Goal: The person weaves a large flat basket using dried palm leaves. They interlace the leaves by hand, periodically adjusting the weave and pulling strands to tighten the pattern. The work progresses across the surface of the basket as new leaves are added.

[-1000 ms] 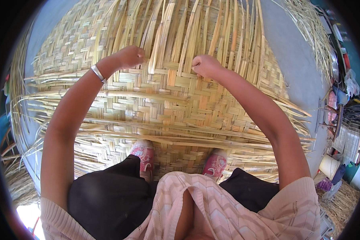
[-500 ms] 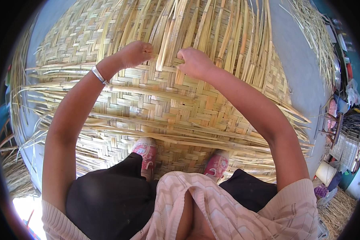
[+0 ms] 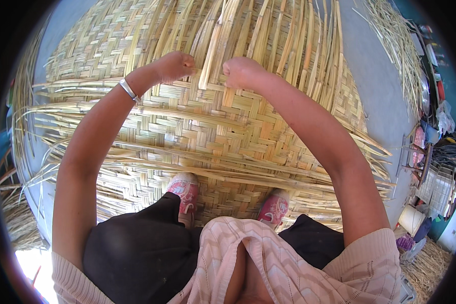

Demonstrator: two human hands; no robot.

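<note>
A large woven reed mat in a slanting pattern spreads beneath me. Long loose reed strips run away from me over its far part, fanned out side by side. My left hand, below a silver bangle, is closed at the weaving edge, and a pale strip shows at its fingertips. Across a small gap, my right hand is closed with curled fingers over the strips; what lies in its grip is hidden. Between the two hands, a broad strip end lies raised over the weave.
Several loose strips cross the mat in front of my shoes. Bundled reeds lie on the grey floor at the far right. A cream bucket, a wire rack and plastic bags stand along the right side.
My right hand has turned slightly and its fingers have curled in more, while its forearm shifted a little left. My left hand stays nearly in place.
</note>
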